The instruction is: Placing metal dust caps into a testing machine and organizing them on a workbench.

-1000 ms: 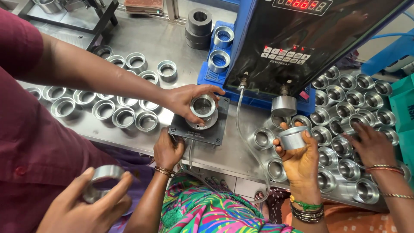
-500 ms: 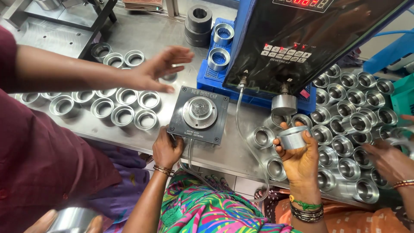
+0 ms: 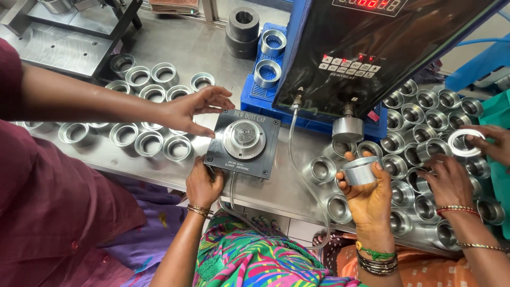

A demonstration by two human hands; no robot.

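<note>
A metal ring (image 3: 360, 170) sat gripped in the right hand (image 3: 367, 194), fingers curled round its wall, held up just in front of the table edge and below the black gauge unit (image 3: 372, 50). The left hand (image 3: 203, 183) rested on the near edge of the dark fixture plate (image 3: 220, 151), fingers curled on it, holding nothing else as far as visible. The plate's round seat (image 3: 244, 139) looked bare, so the held ring seemed not yet seated; that part read as undone. Rings on the left (image 3: 149, 142) lay in loose rows, rings on the right (image 3: 409, 138) packed tight; which batch was finished could not be told. A co-worker's hand (image 3: 191, 110) from the left hovered open just beside the plate, close to the seat and possibly in the way. 2 more co-worker hands (image 3: 449, 180) worked the right pile, 1 holding a ring. A blue tray (image 3: 255, 98) with 2 rings stood behind the plate.
</note>
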